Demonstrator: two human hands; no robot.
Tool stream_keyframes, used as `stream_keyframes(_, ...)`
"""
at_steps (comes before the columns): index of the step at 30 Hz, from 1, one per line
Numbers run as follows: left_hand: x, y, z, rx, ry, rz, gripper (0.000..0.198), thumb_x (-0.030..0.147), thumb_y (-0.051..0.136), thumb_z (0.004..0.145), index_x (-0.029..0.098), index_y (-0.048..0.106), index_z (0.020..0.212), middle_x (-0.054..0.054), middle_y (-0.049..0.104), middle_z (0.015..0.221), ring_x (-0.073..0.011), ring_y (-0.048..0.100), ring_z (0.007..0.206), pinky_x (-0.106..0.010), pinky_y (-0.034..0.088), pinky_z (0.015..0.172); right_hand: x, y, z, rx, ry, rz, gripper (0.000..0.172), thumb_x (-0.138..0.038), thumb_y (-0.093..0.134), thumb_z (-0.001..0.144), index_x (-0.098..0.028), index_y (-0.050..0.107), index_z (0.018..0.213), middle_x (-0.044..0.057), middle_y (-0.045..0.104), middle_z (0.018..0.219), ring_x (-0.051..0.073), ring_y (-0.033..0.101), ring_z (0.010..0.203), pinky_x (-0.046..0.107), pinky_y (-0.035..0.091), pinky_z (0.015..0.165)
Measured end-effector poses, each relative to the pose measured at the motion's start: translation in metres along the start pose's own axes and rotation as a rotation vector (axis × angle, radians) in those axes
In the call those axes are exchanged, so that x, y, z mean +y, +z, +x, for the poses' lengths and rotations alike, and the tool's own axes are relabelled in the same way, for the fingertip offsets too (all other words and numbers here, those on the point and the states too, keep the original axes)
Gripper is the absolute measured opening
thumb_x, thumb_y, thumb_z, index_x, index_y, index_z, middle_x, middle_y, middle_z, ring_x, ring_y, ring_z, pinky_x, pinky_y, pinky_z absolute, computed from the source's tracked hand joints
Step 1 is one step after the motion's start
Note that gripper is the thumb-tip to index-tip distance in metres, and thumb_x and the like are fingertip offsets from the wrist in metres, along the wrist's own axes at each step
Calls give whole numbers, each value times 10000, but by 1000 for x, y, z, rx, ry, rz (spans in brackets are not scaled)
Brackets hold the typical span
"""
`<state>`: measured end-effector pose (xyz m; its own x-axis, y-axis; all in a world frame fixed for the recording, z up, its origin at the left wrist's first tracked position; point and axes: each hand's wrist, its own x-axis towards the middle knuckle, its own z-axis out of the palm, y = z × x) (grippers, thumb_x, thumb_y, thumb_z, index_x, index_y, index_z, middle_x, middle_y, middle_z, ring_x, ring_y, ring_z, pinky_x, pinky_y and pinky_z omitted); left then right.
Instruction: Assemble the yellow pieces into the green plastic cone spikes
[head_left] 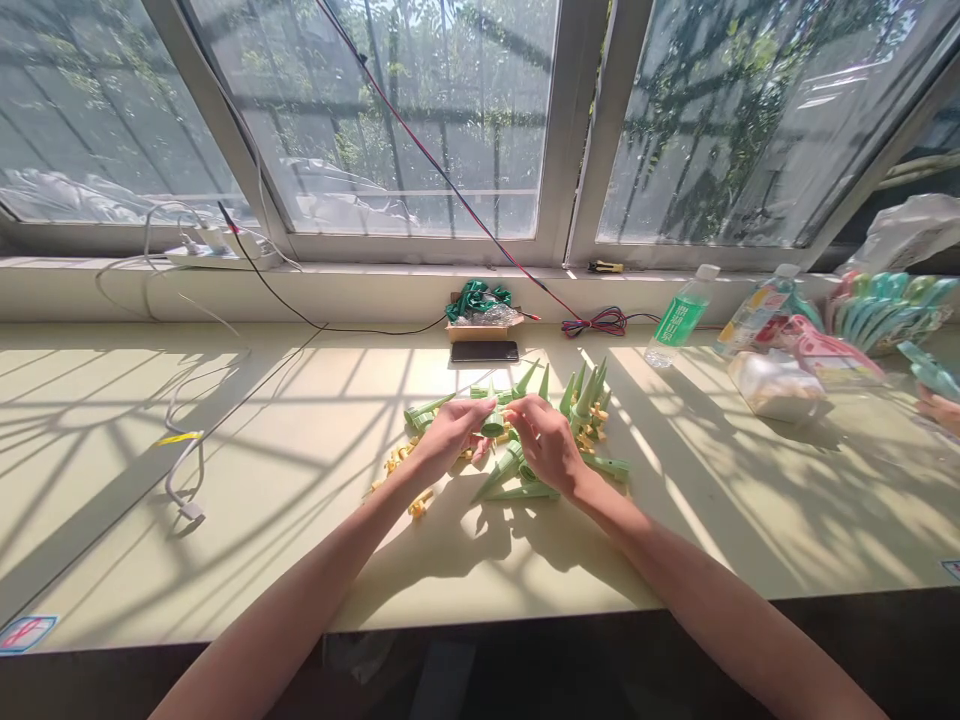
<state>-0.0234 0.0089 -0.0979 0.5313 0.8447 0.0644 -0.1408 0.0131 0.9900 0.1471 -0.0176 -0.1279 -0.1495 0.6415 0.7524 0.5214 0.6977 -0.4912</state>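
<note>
My left hand [448,432] is closed around a light green plastic cone [493,426], its wide hollow end facing me. Right beside it, the fingers of my right hand [549,445] are pinched together near the cone's edge; what they hold is too small to make out. More green cones [586,398] lie and stand in a heap behind and to the right of my hands, and some [517,490] lie just below them. Small yellow plastic pieces [397,458] are scattered left of my left hand, with others [596,425] among the cones at right.
Behind the heap lie a black phone [484,352] and a small cardboard box [484,331]. A green-labelled bottle [679,318] stands to the right, near a white packet [776,385] and pastel plastic items [892,310]. Another person's hand [937,408] shows at the right edge. A cable [191,512] lies left.
</note>
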Motion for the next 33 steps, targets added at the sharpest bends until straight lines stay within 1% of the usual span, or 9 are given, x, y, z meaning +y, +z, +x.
stream_keyframes(7, -2, -4, 0, 16, 39, 35, 322, 409, 696, 794, 121, 591, 697, 16, 501, 667, -57, 464, 458, -191, 401, 393, 1, -1, -2, -26, 36, 33, 195, -264, 422, 995, -188, 555, 875, 27, 576, 802, 127, 502, 652, 252, 415, 620)
stream_keyframes(12, 2, -3, -3, 34, 98, 278, 294, 411, 687, 802, 123, 628, 791, -17, 584, 754, -76, 517, 511, -194, 426, 438, -2, -2, -1, -50, 126, 23, 255, -299, 399, 995, -202, 507, 786, -10, 509, 666, 122, 456, 577, 255, 374, 578)
stream_keyframes(18, 0, 1, -7, 99, 365, 558, 269, 389, 651, 839, 158, 689, 972, -72, 597, 1018, -98, 580, 685, -205, 523, 577, -6, -3, 1, -47, 254, 89, 359, -374, 377, 994, -215, 391, 672, -49, 394, 552, 104, 382, 482, 245, 325, 498)
stream_keyframes(22, -1, 4, -8, 161, 469, 727, 253, 392, 594, 884, 185, 702, 982, -74, 605, 1051, -86, 570, 671, -205, 534, 597, -6, -2, 1, -12, 263, 92, 362, -388, 380, 992, -206, 435, 684, -46, 410, 554, 101, 388, 482, 242, 326, 493)
stream_keyframes(26, -2, 5, -8, 209, 440, 672, 286, 423, 618, 867, 192, 669, 1028, -76, 612, 1083, -87, 583, 666, -198, 529, 571, -7, -2, 1, 66, 229, 62, 340, -379, 402, 994, -194, 491, 724, -35, 441, 580, 107, 411, 513, 244, 351, 523)
stream_keyframes(28, -1, 5, -7, 237, 378, 559, 329, 446, 628, 857, 185, 629, 1057, -68, 639, 1007, -85, 585, 602, -193, 504, 503, -7, -3, 1, 127, 202, 25, 323, -366, 397, 1001, -190, 516, 757, -19, 476, 625, 118, 439, 554, 251, 378, 562)
stream_keyframes(29, -1, 5, -7, 248, 339, 501, 346, 465, 623, 857, 176, 615, 1047, -53, 652, 909, -84, 573, 543, -189, 476, 455, -7, -3, 1, 156, 187, 7, 310, -356, 392, 1004, -190, 527, 779, -8, 496, 655, 125, 457, 580, 255, 394, 585)
stream_keyframes(31, 1, 4, -6, 241, 251, 413, 380, 521, 591, 865, 152, 611, 957, -12, 619, 673, -82, 518, 418, -184, 399, 371, -6, -4, 1, 187, 146, -12, 277, -333, 390, 1007, -191, 543, 824, 15, 534, 720, 139, 495, 636, 264, 423, 627)
stream_keyframes(33, 2, 3, -5, 179, 158, 344, 453, 582, 539, 875, 137, 605, 823, 8, 554, 526, -86, 477, 355, -187, 341, 334, -6, -4, 1, 172, 93, -13, 244, -305, 396, 1006, -190, 554, 861, 36, 564, 778, 151, 530, 692, 270, 442, 656)
